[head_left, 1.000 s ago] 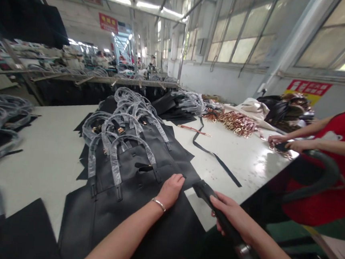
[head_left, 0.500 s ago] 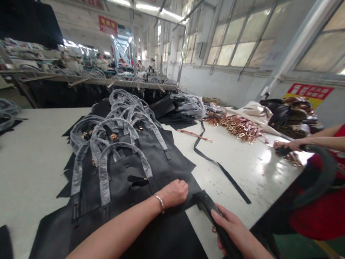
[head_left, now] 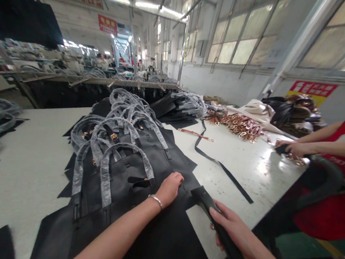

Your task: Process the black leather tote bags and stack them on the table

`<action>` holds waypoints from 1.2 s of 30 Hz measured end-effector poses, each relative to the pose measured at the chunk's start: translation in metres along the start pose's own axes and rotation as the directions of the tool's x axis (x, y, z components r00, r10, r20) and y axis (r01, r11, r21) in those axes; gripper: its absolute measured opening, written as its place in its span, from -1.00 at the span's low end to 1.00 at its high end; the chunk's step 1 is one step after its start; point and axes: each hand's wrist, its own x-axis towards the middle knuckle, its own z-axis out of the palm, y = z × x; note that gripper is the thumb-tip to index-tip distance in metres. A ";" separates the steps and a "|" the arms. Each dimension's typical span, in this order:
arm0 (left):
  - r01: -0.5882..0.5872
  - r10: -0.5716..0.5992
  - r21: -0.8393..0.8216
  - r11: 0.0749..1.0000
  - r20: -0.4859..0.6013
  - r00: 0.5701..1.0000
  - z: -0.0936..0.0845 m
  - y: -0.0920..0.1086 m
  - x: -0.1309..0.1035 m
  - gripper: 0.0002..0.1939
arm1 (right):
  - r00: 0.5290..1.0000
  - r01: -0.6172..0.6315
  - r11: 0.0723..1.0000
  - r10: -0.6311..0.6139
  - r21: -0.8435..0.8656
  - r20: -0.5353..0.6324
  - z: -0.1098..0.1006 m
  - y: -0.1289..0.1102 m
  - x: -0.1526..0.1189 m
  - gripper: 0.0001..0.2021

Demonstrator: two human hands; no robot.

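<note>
My left hand (head_left: 169, 189), with a silver bracelet at the wrist, rests closed on the black leather-like bag panel (head_left: 151, 232). Whatever lies between its fingers, if anything, is hidden. Lower right, my right hand (head_left: 232, 221) grips a thick black tube-like piece (head_left: 223, 234) with a flattened end and a shiny metal part near the bottom edge. Its flat end is close to the panel's right edge, right of my left hand. Beyond my hands, a pile of black bag panels carries arched handles (head_left: 128, 148) wrapped in clear plastic.
A black strap (head_left: 234, 181) and a brown strap (head_left: 196, 134) lie on the white table (head_left: 38, 150). Brown straps with gold clasps (head_left: 242, 125) are heaped at the back right. On the right, a co-worker in red (head_left: 333, 192) holds a black curved piece (head_left: 325, 181).
My left hand has shifted slightly left and up over the panel, its wrist turned a little. My right hand and the black piece have moved slightly left.
</note>
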 end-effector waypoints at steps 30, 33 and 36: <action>0.128 -0.168 -0.266 0.955 -0.131 0.977 0.005 -0.005 -0.009 -0.70 | 0.989 -0.037 0.996 0.048 -0.077 0.139 -0.003 -0.020 0.024 -0.69; 0.136 -0.177 -0.275 0.952 -0.130 0.976 0.005 -0.005 -0.008 -0.71 | 0.997 0.011 0.998 -0.006 -0.064 0.081 0.009 -0.019 0.037 -0.72; 0.147 -0.192 -0.285 0.947 -0.135 0.972 0.004 -0.004 -0.008 -0.72 | 0.996 0.086 0.995 -0.087 -0.046 -0.017 0.011 -0.027 0.043 -0.72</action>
